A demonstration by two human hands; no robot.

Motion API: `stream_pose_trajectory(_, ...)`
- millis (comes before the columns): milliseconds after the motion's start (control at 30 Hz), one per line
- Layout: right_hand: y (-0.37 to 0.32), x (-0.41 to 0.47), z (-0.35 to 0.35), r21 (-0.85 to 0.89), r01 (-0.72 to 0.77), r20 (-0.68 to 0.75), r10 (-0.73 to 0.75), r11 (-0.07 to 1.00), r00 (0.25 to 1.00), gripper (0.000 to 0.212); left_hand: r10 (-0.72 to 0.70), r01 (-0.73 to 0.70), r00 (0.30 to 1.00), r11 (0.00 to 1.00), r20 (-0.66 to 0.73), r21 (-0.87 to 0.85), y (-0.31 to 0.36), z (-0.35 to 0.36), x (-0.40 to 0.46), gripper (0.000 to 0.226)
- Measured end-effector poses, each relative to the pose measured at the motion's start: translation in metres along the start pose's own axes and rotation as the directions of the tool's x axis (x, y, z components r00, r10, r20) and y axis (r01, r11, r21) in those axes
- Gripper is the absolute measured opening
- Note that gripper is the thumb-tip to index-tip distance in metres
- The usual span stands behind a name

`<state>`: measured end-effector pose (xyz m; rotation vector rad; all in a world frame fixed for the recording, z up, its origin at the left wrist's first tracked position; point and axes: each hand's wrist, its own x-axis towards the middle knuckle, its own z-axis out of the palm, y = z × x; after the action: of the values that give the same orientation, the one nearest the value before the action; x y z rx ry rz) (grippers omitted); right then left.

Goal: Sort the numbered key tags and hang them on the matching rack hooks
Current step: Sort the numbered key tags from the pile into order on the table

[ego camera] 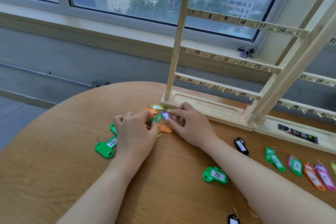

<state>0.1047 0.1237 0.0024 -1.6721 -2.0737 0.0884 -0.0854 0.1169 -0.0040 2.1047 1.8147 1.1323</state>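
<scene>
Sorting loose key tags on the bench (76, 169) in front of the numbered rack (225, 60).

Largest first: the rack fills the upper right of the frame, its hooks bare; the unsorted pile sits at centre, below the rack's foot. The left hand (135, 132) pinches a green tag (155, 119), long axis slanting up toward the right; the right hand (190, 123) rests curled fingers (174, 123) on a purple tag (166, 115) lying nearly upright. Best turn each label face-up, read it, then lay it in the numbered row at lower right.
</scene>
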Motion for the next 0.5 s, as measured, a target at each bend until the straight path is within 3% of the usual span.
stream_pose_trajectory(300,0.004,-0.002,0.001,0.091,0.075,0.001,-0.075,0.993,0.997,0.02,-0.002,0.0,1.0,0.998,-0.02,-0.064,-0.001,0.002,0.001,0.006)
stream_pose_trajectory(500,-0.002,-0.02,-0.021,0.223,0.072,-0.118,-0.047,0.972,0.992,0.012,-0.041,0.065,0.997,0.923,0.069,-0.38,-0.002,-0.006,0.003,0.011)
